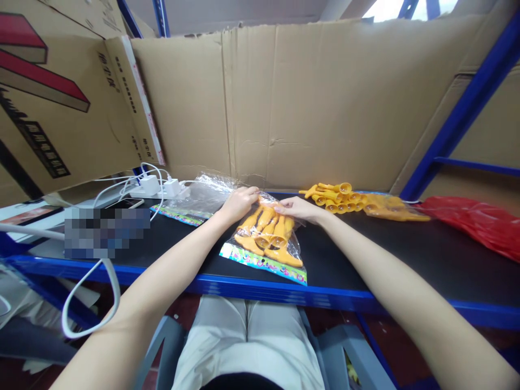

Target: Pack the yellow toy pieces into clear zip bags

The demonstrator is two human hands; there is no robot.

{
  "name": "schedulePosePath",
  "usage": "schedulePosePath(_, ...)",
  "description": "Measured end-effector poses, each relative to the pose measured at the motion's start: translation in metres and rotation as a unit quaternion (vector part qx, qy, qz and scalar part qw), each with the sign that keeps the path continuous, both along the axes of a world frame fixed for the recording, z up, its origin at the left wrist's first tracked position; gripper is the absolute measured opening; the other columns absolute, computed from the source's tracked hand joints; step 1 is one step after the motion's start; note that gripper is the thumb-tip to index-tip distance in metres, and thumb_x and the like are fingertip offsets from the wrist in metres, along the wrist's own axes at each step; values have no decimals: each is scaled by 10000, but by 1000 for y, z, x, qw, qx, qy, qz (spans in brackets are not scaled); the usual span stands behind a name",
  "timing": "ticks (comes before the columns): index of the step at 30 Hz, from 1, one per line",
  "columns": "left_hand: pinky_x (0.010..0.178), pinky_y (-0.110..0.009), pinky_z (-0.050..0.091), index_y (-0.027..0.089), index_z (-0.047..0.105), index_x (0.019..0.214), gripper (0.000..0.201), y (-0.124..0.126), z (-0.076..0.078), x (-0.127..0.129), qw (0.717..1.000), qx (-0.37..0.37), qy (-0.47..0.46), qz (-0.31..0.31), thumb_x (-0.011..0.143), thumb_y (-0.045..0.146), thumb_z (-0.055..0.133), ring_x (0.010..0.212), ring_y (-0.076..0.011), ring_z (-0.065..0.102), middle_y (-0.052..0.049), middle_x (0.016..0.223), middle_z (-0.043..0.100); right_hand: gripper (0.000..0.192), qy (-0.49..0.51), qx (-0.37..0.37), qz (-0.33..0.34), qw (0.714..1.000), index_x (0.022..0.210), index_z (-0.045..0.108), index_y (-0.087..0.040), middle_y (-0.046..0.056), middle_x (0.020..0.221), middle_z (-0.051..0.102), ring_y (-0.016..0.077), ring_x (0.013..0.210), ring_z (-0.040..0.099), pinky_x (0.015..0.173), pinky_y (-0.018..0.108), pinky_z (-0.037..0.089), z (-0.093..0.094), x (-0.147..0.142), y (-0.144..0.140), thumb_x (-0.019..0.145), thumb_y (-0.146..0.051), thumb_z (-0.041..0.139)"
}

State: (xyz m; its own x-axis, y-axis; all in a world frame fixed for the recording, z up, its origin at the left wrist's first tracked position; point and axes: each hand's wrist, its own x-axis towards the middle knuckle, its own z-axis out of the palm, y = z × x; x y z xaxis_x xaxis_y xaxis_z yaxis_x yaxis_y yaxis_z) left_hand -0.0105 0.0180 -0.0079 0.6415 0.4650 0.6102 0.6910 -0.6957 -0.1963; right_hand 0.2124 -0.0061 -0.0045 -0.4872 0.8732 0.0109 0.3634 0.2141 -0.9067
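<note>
Both hands on a clear bag of yellow pieces

At the bottom of the frame are the person's pale trousers [247, 346], with grey chair [355, 349] parts on either side. Beyond them runs the blue front edge of a black-topped bench [357, 249]. The clear bag [263, 264] lies on it at the centre of the frame, its bright printed strip towards the person, with yellow plastic pieces [280, 239] inside. At its far end, the left hand [240, 203] has its fingers closed on the plastic; the right hand [301, 209] grips the other side, its thumb over the bag.

Left of centre, flat clear packets [190, 203] lie near a phone [124, 203]; a pixelated patch hides part of the bench there. Right of centre sits a pile of yellow pieces [339, 197], with a red bag [479, 222] at the right edge. White plugs [150, 184] stand farther back. Behind everything rises a cardboard wall [325, 108], with a printed box [73, 81] at the upper left.
</note>
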Motion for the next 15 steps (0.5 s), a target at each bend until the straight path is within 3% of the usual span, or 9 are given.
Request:
schedulePosePath(7, 851, -314, 429, 149, 635, 853, 252, -5, 1, 5, 1000, -16, -20, -12, 777, 55, 414, 950, -176, 567, -77, 1125, 584, 395, 79, -154, 59, 983, 940, 647, -118, 115, 950, 669, 194, 780, 650, 694, 286, 534, 2, -5, -8, 626, -344, 726)
schedulePosePath(11, 893, -302, 419, 162, 626, 835, 296, 1, -1, -1, 993, -25, -114, -18, 780, 32, 366, 1038, -155, 530, -56, 1247, 502, 369, 153, -154, 17, 976, 976, 620, -126, 121, 1004, 655, 199, 829, 646, 759, 312, 530, 5, -2, -4, 644, -248, 721)
schedulePosePath(15, 920, -322, 412, 160, 619, 867, 327, 10, -2, -15, 983, -35, -181, -24, 771, 20, 339, 1068, -153, 509, -71, 1237, 492, 294, 246, -107, -83, 960, 959, 588, -123, 128, 986, 656, 197, 830, 644, 785, 332, 526, 11, 13, 6, 688, -192, 679)
